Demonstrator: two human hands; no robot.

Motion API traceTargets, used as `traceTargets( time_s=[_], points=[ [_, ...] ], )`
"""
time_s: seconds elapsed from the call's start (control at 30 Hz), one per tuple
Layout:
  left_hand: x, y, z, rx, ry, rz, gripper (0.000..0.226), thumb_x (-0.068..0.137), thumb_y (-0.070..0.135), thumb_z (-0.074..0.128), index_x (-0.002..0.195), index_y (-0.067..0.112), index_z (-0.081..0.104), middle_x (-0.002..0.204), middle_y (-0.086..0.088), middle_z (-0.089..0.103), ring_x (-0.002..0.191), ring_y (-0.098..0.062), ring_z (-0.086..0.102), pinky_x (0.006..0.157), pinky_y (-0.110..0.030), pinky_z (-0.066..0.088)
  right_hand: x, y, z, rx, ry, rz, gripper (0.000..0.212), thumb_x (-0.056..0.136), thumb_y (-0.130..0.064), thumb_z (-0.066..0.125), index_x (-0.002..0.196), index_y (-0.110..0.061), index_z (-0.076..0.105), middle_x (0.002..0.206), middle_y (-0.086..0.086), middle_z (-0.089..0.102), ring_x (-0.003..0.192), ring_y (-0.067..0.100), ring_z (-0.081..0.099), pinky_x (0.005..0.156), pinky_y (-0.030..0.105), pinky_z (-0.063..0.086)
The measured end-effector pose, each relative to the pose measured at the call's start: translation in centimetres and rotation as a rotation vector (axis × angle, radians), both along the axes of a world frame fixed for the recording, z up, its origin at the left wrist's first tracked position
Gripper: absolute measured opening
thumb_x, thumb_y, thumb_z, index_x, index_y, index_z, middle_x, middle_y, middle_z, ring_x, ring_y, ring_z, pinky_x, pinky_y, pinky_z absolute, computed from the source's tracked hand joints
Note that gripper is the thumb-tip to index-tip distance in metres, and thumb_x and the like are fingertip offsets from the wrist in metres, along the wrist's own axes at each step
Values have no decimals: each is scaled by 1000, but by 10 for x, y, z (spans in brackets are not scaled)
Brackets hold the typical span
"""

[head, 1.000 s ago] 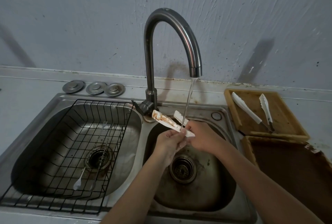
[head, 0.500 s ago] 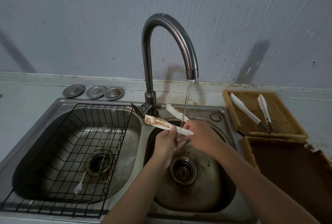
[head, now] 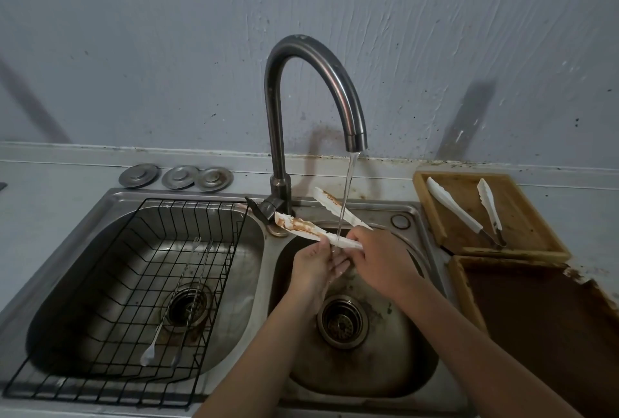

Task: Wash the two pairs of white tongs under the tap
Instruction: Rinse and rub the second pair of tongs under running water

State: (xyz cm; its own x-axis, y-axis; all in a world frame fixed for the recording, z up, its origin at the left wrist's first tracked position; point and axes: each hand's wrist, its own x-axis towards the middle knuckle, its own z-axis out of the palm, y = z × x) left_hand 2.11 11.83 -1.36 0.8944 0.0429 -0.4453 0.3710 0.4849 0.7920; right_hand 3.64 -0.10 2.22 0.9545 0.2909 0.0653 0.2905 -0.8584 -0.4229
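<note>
A pair of white tongs [head: 301,227] smeared with brown sauce is held over the right sink basin [head: 415,360], its arms spread and pointing left. Water runs from the tap [head: 338,92] onto the nearer arm. My left hand [head: 315,267] holds that arm from below, thumb on top. My right hand [head: 378,260] grips the hinge end of the tongs. The second pair of white tongs [head: 455,213] lies spread open on a wooden tray [head: 536,216] to the right of the sink.
A black wire rack [head: 134,283] sits in the left basin with a fork and a skewer-like utensil [head: 177,303] in it. Three metal drain lids [head: 176,177] lie behind it. A second brown-stained wooden tray [head: 549,327] sits at the right front.
The tongs' arms have spread wider and tilted up to the left. The water stream now lands on the nearer arm, closer to my hands.
</note>
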Motion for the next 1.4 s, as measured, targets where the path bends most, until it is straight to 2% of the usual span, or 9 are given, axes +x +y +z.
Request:
traceTargets(
  time_s=[0.07,0.23,0.4,0.57,0.73,0.87,1.07,1.27,1.4],
  points=[
    [1,-3,2,-19,14,-2,32,98,23,41,88,3,64,86,-13,72,81,-18,70,81,-28,57,-2,-1,0,-38,-35,-1,9,89,-21,50,91,-20,59,83,1,67,76,20,61,65,33,48],
    [2,-11,2,-33,47,-19,22,87,18,63,92,-3,64,99,-25,70,87,-25,69,91,-35,54,-5,-4,-1,-65,-52,6,10,89,-19,49,95,-22,57,84,0,66,79,21,62,71,40,52],
    [2,-9,0,-138,102,57,32,97,25,46,95,-2,63,74,-14,74,76,-23,72,83,-37,56,-8,-6,-3,-132,-78,39,8,90,-17,49,92,-21,55,78,0,62,73,21,60,66,36,52],
    [-2,-12,5,-93,104,-38,21,90,12,58,103,-4,62,97,-19,71,98,-26,68,94,-35,52,-9,-8,-2,-148,-55,49,8,89,-17,48,95,-21,53,79,0,62,75,21,60,62,33,46],
    [-3,-10,5,-134,89,3,35,97,30,44,91,1,64,88,-16,72,87,-24,70,87,-36,54,-10,-12,2,-95,-64,29,5,89,-19,51,91,-20,55,76,-2,58,72,19,59,62,31,48],
    [-9,-17,4,-111,72,-16,33,95,26,48,97,-1,66,93,-17,73,93,-24,70,91,-37,54,-10,-16,6,-106,-70,16,14,92,-26,47,94,-20,59,78,-3,61,72,15,58,61,28,46],
    [-4,-9,5,-130,157,71,41,98,35,37,96,5,64,84,-13,75,81,-20,72,68,-30,57,-13,-31,13,-120,-80,-18,21,94,-31,46,94,-20,63,81,-2,65,72,13,56,63,28,46],
    [-13,-17,2,-92,156,-29,20,91,17,55,98,0,63,83,-10,73,73,-13,72,63,-23,59,-14,-38,13,-118,-36,-15,23,93,-34,47,89,-18,64,75,-4,61,70,11,58,67,31,53],
    [-9,-5,1,-92,205,14,35,97,30,43,100,0,60,84,-13,72,77,-19,71,66,-29,59,-16,-46,12,-101,9,-4,20,93,-34,50,90,-20,64,67,-9,56,62,5,54,61,24,48]
  ],
)
